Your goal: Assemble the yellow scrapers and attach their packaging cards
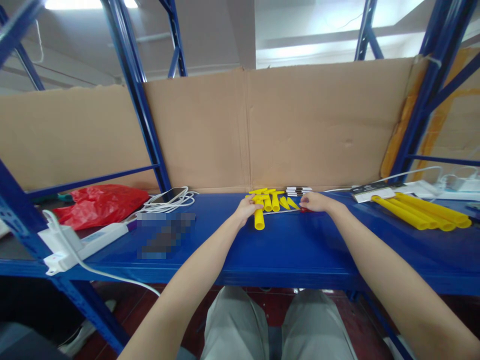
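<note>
My left hand (245,210) is closed around the top of a yellow T-shaped tube piece (259,220), whose round hollow end faces me. Just behind it, several similar yellow T-shaped pieces (275,201) lie in a row. Two pointed yellow pieces (288,203) rest between that row and my right hand (315,202). The right fingers are pinched together low over the tabletop, at a small red thing (305,209) mostly hidden under the fingertips. A small stack of white sticks with dark bands (299,191) lies against the cardboard, left of my right hand.
Yellow tubes (420,212) lie on the blue shelf (285,250) at right, beside a white-and-black box (371,192). At left are a red plastic bag (103,205), coiled white cables (172,200) and a power strip (88,245). Cardboard (318,125) walls the back between blue posts.
</note>
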Demonstrator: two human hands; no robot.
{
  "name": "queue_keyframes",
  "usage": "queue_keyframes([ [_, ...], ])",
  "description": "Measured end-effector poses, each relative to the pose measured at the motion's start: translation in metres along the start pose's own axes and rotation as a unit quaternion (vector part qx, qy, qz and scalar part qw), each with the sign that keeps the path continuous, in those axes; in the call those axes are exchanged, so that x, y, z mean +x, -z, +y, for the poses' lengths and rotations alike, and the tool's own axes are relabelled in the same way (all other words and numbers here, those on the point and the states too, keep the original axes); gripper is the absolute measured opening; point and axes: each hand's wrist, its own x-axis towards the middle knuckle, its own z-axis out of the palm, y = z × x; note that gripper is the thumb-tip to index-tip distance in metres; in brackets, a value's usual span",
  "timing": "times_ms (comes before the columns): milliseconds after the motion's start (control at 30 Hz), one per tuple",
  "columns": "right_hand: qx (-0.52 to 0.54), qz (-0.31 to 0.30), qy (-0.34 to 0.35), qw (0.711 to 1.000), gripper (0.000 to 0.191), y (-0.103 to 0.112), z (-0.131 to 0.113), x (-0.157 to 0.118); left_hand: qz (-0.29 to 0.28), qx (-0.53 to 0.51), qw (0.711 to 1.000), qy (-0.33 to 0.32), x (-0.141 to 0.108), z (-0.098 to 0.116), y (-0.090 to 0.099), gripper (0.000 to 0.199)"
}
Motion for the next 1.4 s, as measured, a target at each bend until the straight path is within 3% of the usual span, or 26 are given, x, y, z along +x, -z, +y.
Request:
queue_keyframes([
  [267,0.008,0.072,-0.195,0.978,0.039,0.011,0.02,0.03,0.003,0.012,1.0,0.006,-0.004,0.0,-0.003,0.078],
  [433,0.046,0.1,-0.258,0.96,0.051,0.004,0.022,0.048,-0.004,0.032,0.999,-0.001,-0.005,-0.001,-0.002,0.07],
  [800,0.06,0.097,-0.295,0.949,0.056,-0.007,0.008,0.073,-0.022,0.064,0.997,-0.019,-0.008,-0.002,-0.003,0.076],
  [1000,0.091,0.099,-0.316,0.939,0.054,-0.011,0.01,0.076,-0.069,0.076,0.995,-0.001,-0.011,-0.002,-0.004,0.08],
  [1233,0.142,0.204,-0.311,0.917,0.05,-0.005,0.009,0.07,-0.069,0.1,0.993,-0.012,-0.009,-0.002,-0.001,0.081],
  [1400,0.262,0.323,-0.271,0.868,0.048,0.005,0.009,0.069,-0.089,0.11,0.99,-0.027,-0.01,-0.001,0.002,0.077],
])
